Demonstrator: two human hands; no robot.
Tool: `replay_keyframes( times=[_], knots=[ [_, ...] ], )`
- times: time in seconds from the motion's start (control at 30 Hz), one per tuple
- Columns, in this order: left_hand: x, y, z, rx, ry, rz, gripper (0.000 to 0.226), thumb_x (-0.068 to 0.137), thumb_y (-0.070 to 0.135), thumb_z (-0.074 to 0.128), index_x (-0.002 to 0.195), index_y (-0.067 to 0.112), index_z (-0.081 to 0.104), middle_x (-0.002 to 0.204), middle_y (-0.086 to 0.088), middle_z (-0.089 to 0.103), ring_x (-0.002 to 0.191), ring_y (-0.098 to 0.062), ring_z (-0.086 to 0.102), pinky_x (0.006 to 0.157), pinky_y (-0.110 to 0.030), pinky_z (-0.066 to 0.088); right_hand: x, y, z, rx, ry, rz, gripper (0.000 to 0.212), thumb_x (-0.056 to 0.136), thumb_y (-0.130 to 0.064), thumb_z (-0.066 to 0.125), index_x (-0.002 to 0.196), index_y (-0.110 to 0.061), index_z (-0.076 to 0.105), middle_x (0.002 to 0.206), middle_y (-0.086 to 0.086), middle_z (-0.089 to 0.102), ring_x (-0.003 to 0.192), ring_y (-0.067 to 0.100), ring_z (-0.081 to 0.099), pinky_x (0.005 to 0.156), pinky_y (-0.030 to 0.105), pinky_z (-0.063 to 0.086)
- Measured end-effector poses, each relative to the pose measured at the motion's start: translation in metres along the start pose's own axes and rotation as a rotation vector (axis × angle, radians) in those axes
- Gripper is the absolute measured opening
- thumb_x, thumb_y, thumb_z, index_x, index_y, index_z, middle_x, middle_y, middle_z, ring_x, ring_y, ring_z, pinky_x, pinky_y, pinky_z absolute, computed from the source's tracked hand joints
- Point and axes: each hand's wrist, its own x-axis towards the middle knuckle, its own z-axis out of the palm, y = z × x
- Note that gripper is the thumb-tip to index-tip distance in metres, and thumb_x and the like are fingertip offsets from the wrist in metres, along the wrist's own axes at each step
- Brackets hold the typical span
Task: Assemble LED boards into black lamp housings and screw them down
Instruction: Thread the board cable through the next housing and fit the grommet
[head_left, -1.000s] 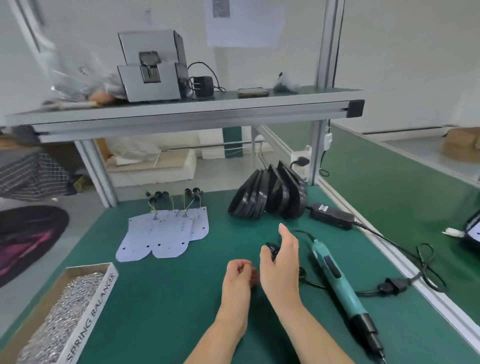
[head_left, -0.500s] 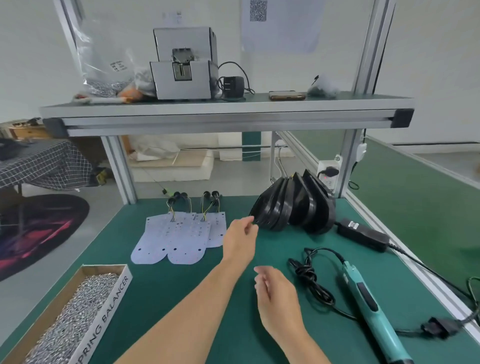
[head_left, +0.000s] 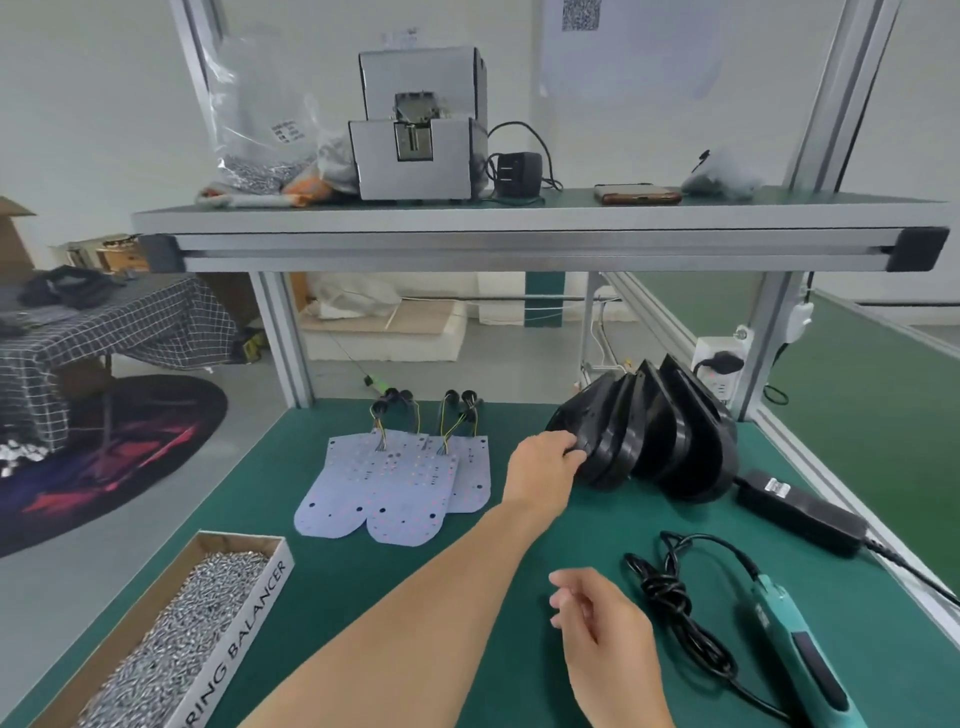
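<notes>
Several black lamp housings (head_left: 670, 436) lean together on edge at the back right of the green bench. My left hand (head_left: 543, 467) reaches across and its fingers close on the rim of the leftmost black lamp housing (head_left: 589, 421). A few white LED boards (head_left: 400, 483) with wired black connectors lie flat left of my left hand. My right hand (head_left: 602, 634) hovers low over the mat near me, fingers loosely curled and holding nothing. A teal electric screwdriver (head_left: 802, 660) lies at the right with its coiled black cable (head_left: 675, 608).
A cardboard box of silver screws (head_left: 171, 649) sits at the front left. A black power adapter (head_left: 800, 512) lies by the right edge rail. An overhead shelf (head_left: 519, 228) carries a grey screw feeder (head_left: 415, 135), a phone and bags.
My left hand has stretched farther right and taken hold of the leftmost housing's rim. My right hand has stayed low near me. The view has shifted left and closer.
</notes>
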Motion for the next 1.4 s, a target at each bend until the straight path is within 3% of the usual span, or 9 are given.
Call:
replay_keyframes(
  times=[0.17, 0.37, 0.47, 0.57, 0.7, 0.83, 0.97, 1.13, 1.4],
  knots=[
    [-0.051, -0.004, -0.018, 0.244, 0.094, 0.236, 0.025, 0.105, 0.026, 0.048, 0.101, 0.010, 0.067, 0.096, -0.005, 0.067, 0.092, -0.025, 0.056, 0.085, -0.037, 0.043, 0.002, -0.003, -0.004, 0.082, 0.031, 0.058, 0.025, 0.102, -0.016, 0.051, 0.095, -0.032, 0.068, 0.084, -0.013, 0.071, 0.071, 0.005, 0.067, 0.072, 0.032, 0.052],
    [-0.144, -0.019, -0.039, 0.538, 0.087, 0.528, 0.019, 0.082, 0.036, 0.074, 0.069, 0.029, 0.062, 0.067, 0.013, 0.055, 0.065, -0.010, 0.054, 0.061, -0.023, 0.044, 0.000, -0.014, -0.009, 0.316, 0.182, 0.186, 0.018, 0.104, -0.041, 0.045, 0.120, -0.038, 0.053, 0.085, -0.007, 0.074, 0.068, 0.024, 0.068, 0.056, 0.037, 0.047],
    [-0.165, -0.029, -0.040, 0.555, 0.055, 0.644, 0.018, 0.082, 0.042, 0.071, 0.072, 0.027, 0.067, 0.067, 0.011, 0.057, 0.066, -0.012, 0.055, 0.064, -0.024, 0.046, -0.001, -0.018, -0.011, 0.231, 0.130, 0.233, 0.051, 0.093, -0.050, 0.063, 0.138, -0.044, 0.041, 0.078, -0.004, 0.071, 0.076, 0.018, 0.064, 0.077, 0.042, 0.048],
    [-0.159, -0.037, -0.041, 0.385, 0.018, 0.861, 0.030, 0.093, 0.033, 0.061, 0.067, 0.020, 0.059, 0.063, 0.003, 0.051, 0.065, -0.020, 0.046, 0.067, -0.031, 0.041, 0.000, -0.025, -0.012, 0.114, 0.072, 0.239, 0.065, 0.088, -0.029, 0.076, 0.144, -0.032, 0.043, 0.090, -0.019, 0.064, 0.083, 0.006, 0.057, 0.083, 0.035, 0.040],
    [-0.094, -0.053, -0.058, 0.069, 0.244, 0.390, 0.029, 0.095, 0.025, 0.056, 0.068, 0.016, 0.053, 0.067, -0.001, 0.049, 0.067, -0.024, 0.045, 0.066, -0.038, 0.039, 0.004, -0.024, -0.011, 0.077, 0.060, 0.295, 0.051, 0.092, -0.012, 0.067, 0.138, -0.026, 0.050, 0.099, -0.017, 0.067, 0.082, 0.001, 0.058, 0.068, 0.021, 0.041],
    [-0.010, -0.099, -0.073, 0.458, 0.031, -0.339, 0.056, 0.090, 0.056, 0.054, 0.127, 0.014, 0.054, 0.133, -0.007, 0.047, 0.127, -0.030, 0.041, 0.106, -0.042, 0.037, 0.004, -0.024, -0.010, 0.113, 0.031, 0.313, 0.047, 0.092, -0.007, 0.066, 0.134, -0.027, 0.056, 0.096, -0.024, 0.067, 0.090, -0.003, 0.061, 0.074, 0.023, 0.049],
    [0.035, -0.131, -0.068, 0.462, -0.052, -0.416, 0.062, 0.092, 0.061, 0.049, 0.133, 0.016, 0.056, 0.143, -0.006, 0.047, 0.139, -0.028, 0.036, 0.113, -0.045, 0.030, 0.004, -0.022, -0.011, 0.132, -0.051, 0.352, 0.044, 0.088, -0.001, 0.071, 0.124, -0.026, 0.066, 0.089, -0.012, 0.078, 0.091, 0.012, 0.072, 0.094, 0.041, 0.056],
    [0.050, -0.144, -0.058, 0.450, -0.030, -0.479, 0.040, 0.088, 0.048, 0.057, 0.114, 0.019, 0.063, 0.130, -0.007, 0.052, 0.128, -0.031, 0.042, 0.108, -0.043, 0.035, 0.003, -0.027, -0.011, 0.095, -0.137, 0.313, 0.041, 0.084, -0.008, 0.077, 0.115, -0.033, 0.069, 0.086, -0.016, 0.078, 0.087, 0.004, 0.073, 0.095, 0.029, 0.054],
    [0.060, -0.143, -0.057, 0.295, -0.110, -0.588, 0.021, 0.081, 0.021, 0.059, 0.099, 0.018, 0.068, 0.117, -0.004, 0.064, 0.131, -0.031, 0.042, 0.106, -0.041, 0.036, -0.001, -0.036, -0.015, 0.007, -0.059, 0.248, 0.053, 0.084, -0.005, 0.073, 0.120, -0.041, 0.059, 0.085, 0.000, 0.075, 0.081, 0.019, 0.071, 0.084, 0.030, 0.055]
  ],
)
